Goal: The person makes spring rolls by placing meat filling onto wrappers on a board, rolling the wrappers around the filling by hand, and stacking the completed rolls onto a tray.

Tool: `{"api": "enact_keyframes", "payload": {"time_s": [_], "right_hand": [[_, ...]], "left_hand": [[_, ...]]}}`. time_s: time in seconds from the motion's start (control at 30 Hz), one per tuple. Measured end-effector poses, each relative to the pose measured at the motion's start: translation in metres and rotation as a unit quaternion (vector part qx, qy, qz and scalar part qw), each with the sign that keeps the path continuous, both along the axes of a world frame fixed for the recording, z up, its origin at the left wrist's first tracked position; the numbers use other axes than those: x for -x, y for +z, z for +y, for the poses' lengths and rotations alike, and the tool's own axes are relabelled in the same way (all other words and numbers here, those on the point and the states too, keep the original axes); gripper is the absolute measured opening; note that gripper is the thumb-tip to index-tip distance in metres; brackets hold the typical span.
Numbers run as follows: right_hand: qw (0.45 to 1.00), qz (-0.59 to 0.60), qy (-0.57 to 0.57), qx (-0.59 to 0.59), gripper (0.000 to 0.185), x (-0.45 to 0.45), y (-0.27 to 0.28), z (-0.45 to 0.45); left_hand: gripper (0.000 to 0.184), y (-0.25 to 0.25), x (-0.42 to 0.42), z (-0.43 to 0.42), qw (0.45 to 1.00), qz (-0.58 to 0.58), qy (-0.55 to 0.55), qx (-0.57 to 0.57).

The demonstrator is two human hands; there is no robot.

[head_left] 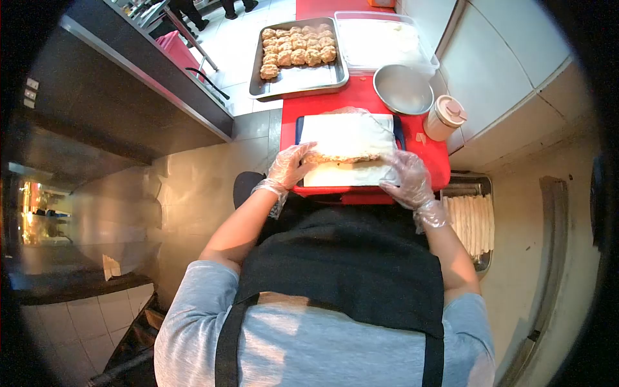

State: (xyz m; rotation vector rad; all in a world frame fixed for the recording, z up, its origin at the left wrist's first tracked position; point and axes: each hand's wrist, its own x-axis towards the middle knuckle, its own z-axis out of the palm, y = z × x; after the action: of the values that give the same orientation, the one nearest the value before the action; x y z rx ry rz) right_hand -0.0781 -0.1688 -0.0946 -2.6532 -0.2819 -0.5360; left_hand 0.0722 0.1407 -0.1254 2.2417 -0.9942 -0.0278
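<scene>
A: Hands?
B: Gloved, apart; left hand (291, 166) and right hand (410, 178) at opposite ends of brown filling (348, 157). Grip: can't tell.
A: Filling where?
B: Frame centre, on white sheet (348, 175). Metal tray (300, 85), brown balls (298, 56) above.

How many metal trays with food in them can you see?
2: the far tray, holding browned lumps beyond the cutting board, and the lower tray, holding pale rolls at right. More could be hidden.
</scene>
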Motion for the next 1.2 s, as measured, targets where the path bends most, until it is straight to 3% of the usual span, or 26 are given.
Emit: {"api": "enact_keyframes", "payload": {"time_s": [0.07,0.1,0.17,0.3,0.5,0.67,0.77,0.8,0.9,1.1,1.2], "right_hand": [[1.0,-0.015,-0.005,-0.012,0.035,0.015,-0.023,0.004],[1.0,-0.023,-0.01,-0.018,0.026,0.021,-0.024,0.009],[0.997,-0.072,-0.012,-0.008,0.033,0.029,-0.029,0.012],[0.996,-0.015,-0.083,0.01,0.035,0.039,-0.027,0.004],[0.994,0.069,0.03,0.074,0.047,0.02,-0.012,0.006],[0.992,0.024,0.047,0.116,0.064,0.003,-0.014,0.025],[0.992,-0.06,0.06,0.094,0.047,-0.011,-0.019,0.032],[0.996,-0.065,0.046,0.05,0.041,-0.013,-0.016,0.039],[0.995,-0.091,-0.007,0.025,0.064,-0.028,-0.033,0.045],[0.985,-0.164,0.025,0.038,0.036,-0.061,-0.053,0.036],[0.987,-0.131,0.081,-0.049,0.017,-0.067,-0.059,0.016]], "left_hand": [[0.063,-0.008,-0.002,0.003,0.999,0.033,-0.001,-0.025],[0.063,-0.003,0.003,0.003,1.0,-0.014,-0.009,-0.014],[0.062,0.005,0.013,0.005,0.994,-0.106,-0.023,0.009],[0.066,0.006,0.036,0.011,0.991,-0.131,-0.016,-0.021],[0.053,0.01,0.047,-0.013,0.989,-0.135,-0.062,-0.011],[0.048,0.01,0.054,-0.046,0.985,-0.151,-0.08,-0.02],[0.039,-0.003,0.05,-0.053,0.989,-0.137,-0.028,-0.048],[0.034,-0.004,0.048,-0.054,0.98,-0.194,-0.024,-0.026],[0.017,-0.012,0.033,-0.058,0.963,-0.27,-0.011,0.019],[0.011,-0.004,0.029,-0.054,0.957,-0.289,-0.003,0.004],[0.01,-0.031,0.012,-0.052,0.968,-0.227,-0.036,0.104]]}}
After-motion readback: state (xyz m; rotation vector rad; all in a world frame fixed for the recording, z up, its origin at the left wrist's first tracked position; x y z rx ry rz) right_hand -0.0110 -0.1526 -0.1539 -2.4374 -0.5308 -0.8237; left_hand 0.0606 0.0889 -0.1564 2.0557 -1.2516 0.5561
